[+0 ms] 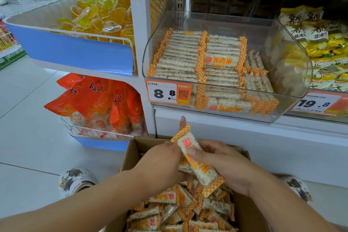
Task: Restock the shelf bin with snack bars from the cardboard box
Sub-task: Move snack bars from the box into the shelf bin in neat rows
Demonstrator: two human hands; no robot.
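Shelf bin (pixel 293 47), clear plastic: two neat rows of snack bars along left and middle, looser ones at right; room remains above, so partly stocked

Cardboard box (pixel 131 154), on floor below: many bars (pixel 180 211) left, so much restocking remains

Left hand (pixel 160 160): curled round a small stack of bars above the box

Right hand (pixel 222 164): thumb and fingers gripping the top bar (pixel 197 160), adding it to the stack; none of these yet binned
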